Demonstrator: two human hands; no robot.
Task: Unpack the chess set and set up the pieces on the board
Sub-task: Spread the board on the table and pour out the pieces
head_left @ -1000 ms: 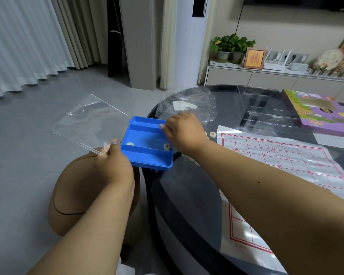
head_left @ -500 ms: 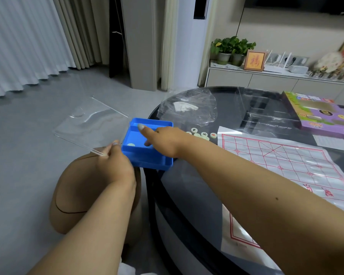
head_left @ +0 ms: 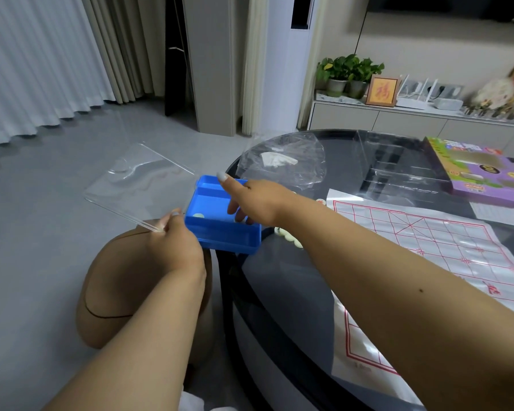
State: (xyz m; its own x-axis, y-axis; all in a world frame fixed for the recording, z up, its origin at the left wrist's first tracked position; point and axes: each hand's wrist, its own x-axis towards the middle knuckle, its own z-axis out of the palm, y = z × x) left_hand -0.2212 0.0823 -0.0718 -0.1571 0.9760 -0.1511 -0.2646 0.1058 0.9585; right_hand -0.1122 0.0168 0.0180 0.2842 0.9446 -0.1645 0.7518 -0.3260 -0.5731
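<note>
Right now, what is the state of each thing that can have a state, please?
Blue box: open, held at the table edge, nearly empty, one piece visible inside.
Clear lid: off the box, held out over the floor.
Left hand: grips the lid and the box.
Right hand: fingers reach into the box.
Board sheet: spread flat, no pieces on its grid.
Plastic bag: crumpled on the table.
</note>
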